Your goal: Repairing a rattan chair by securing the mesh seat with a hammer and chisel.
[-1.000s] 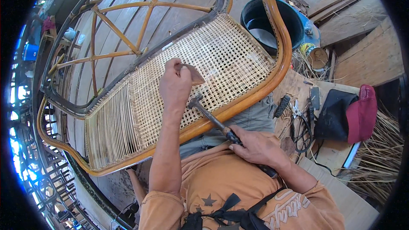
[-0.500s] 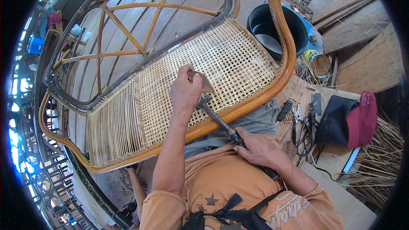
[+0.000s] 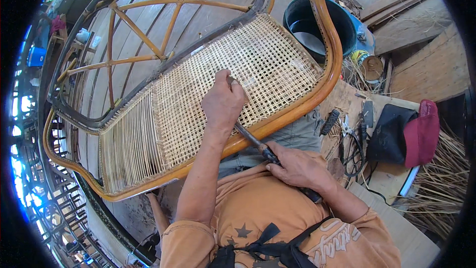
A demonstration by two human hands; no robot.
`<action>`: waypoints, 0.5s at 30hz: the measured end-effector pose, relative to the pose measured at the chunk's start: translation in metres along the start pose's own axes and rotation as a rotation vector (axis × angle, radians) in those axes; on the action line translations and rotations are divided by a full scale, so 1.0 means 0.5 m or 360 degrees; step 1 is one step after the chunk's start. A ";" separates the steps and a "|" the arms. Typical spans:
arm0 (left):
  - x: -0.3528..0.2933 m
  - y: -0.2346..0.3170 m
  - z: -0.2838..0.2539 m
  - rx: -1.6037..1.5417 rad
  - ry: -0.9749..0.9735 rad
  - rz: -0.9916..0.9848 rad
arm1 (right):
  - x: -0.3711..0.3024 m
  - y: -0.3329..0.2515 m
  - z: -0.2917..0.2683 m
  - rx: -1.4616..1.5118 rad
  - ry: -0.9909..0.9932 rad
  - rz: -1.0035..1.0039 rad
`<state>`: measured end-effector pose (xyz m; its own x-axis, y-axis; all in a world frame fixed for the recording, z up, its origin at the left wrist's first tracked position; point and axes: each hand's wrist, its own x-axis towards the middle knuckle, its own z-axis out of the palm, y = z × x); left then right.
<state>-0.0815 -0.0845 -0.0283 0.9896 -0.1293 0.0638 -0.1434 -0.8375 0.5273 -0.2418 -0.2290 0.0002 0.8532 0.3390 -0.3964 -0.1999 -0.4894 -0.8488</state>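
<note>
The woven cane panel (image 3: 198, 72) fills a curved rattan frame (image 3: 277, 128) lying across my lap. Above the middle of the weave, my left hand (image 3: 224, 103) is closed with its fingers curled. The flat brown piece it grips is almost wholly hidden behind the fingers. My right hand (image 3: 300, 168) wraps round the dark handle of a hammer (image 3: 250, 136), close to my waist. The shaft slants up over the near rail of the frame, and its head is hidden behind my left hand. Toward the left end, the panel has strands running only one way.
A dark bucket (image 3: 342, 32) of water stands at the upper right beside a can (image 3: 371, 67). Pliers (image 3: 347, 128) and a dark pouch (image 3: 391, 134) with a maroon cap (image 3: 421, 134) lie on the right-hand board. Loose cane strands (image 3: 441, 183) are heaped at far right.
My left hand has turned and moved slightly right and down, now covering the hammer head and most of the brown piece. The hammer has shifted a little left with my right hand.
</note>
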 end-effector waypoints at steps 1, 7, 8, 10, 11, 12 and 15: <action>0.000 0.005 -0.001 0.0080 -0.0018 0.0010 | 0.001 0.001 0.003 -0.0006 0.0054 -0.0066; -0.005 -0.001 0.012 0.0122 0.0045 0.0070 | 0.019 0.026 -0.008 0.0186 0.0115 0.0123; -0.005 0.002 0.010 0.0146 0.0026 0.0059 | 0.018 0.022 -0.004 0.0148 0.0092 0.0122; -0.004 0.003 0.007 0.0200 0.0015 0.0050 | 0.007 -0.006 -0.008 0.0105 0.0040 0.0104; -0.003 0.001 0.007 0.0196 0.0018 0.0050 | 0.003 -0.018 -0.014 0.0062 0.0002 0.0086; -0.003 -0.003 0.006 0.0158 0.0024 0.0056 | 0.006 -0.010 -0.013 0.0059 0.0005 0.0087; 0.002 -0.003 0.006 0.0139 -0.0003 0.0047 | 0.010 0.016 -0.006 0.0161 0.0105 0.0120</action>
<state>-0.0804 -0.0851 -0.0316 0.9848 -0.1557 0.0768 -0.1736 -0.8764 0.4492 -0.2376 -0.2337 -0.0076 0.8632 0.2491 -0.4391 -0.3091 -0.4271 -0.8498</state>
